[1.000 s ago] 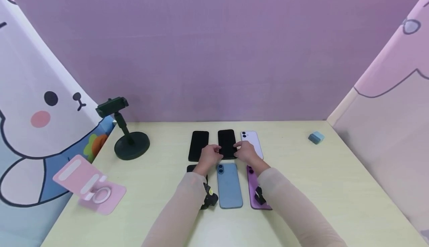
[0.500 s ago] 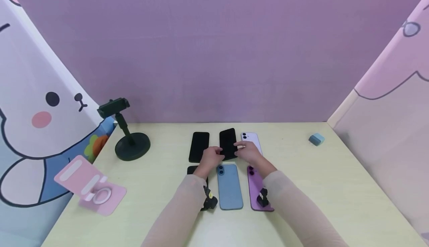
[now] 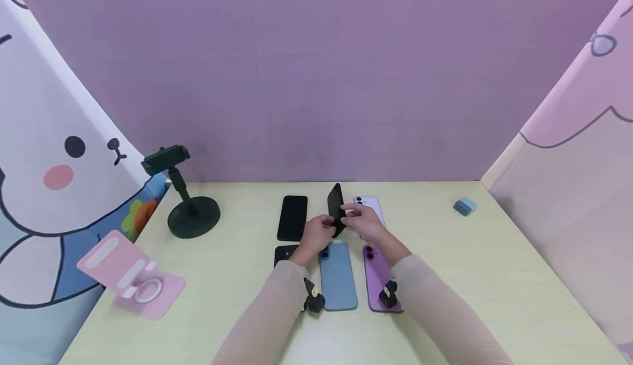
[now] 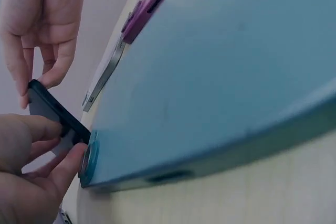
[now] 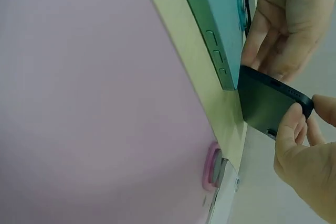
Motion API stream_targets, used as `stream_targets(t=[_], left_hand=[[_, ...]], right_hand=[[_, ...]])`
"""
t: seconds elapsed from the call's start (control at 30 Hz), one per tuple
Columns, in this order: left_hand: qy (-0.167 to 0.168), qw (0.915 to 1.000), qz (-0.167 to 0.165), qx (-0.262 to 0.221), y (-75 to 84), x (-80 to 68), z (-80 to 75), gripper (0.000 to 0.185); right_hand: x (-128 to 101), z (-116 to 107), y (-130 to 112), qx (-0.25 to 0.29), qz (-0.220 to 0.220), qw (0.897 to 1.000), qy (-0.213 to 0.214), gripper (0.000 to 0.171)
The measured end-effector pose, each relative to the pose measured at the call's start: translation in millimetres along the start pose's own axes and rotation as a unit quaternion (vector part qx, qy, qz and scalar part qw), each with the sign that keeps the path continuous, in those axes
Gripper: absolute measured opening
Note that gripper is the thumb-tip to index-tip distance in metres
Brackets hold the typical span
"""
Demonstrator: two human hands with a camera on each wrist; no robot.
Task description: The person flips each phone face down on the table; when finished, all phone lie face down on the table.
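Two hands meet on one black phone, which stands tilted up on its long edge above the table. The left hand pinches its near end between thumb and fingers; the right hand pinches its right side, fingers curled round the edge. Places below are given relative to this raised phone. A second black phone lies flat just to its left. A lilac phone lies just to its right, partly hidden by the right hand. A blue phone lies directly nearer the person, its camera end touching or almost touching the raised phone. A purple phone lies nearer and to the right. A third dark phone lies nearer and to the left, mostly covered by the left sleeve. A stand is well to the left, a pink holder further left and nearer, a small blue block well to the right.
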State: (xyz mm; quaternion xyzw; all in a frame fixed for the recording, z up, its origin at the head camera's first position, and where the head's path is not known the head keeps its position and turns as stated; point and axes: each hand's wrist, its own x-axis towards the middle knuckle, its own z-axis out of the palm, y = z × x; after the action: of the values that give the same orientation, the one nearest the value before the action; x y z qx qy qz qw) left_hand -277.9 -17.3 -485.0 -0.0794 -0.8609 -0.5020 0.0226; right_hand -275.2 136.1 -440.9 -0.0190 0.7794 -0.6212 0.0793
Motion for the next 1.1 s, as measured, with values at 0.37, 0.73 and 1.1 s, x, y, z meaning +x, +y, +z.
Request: stream_targets(t=[0.37,0.73,1.1], left_hand=[[0.014,0.9895,0.002,-0.144,5.2,-4.4,4.0,0.032],[0.023,0.9839,-0.02,-0.176,10.8,-6.1,8.7,0.033],[0.046,0.9805,-0.007,-0.191,15.1,-4.8,8.0,0.033]], right_hand=[[-3,5,-1,0.052,-0.008,0.999,-0.008,0.044],[-4,7,4,0.021,-0.009,1.0,0.01,0.041],[-3,8,-3,0.017,-0.021,1.0,0.014,0.041]])
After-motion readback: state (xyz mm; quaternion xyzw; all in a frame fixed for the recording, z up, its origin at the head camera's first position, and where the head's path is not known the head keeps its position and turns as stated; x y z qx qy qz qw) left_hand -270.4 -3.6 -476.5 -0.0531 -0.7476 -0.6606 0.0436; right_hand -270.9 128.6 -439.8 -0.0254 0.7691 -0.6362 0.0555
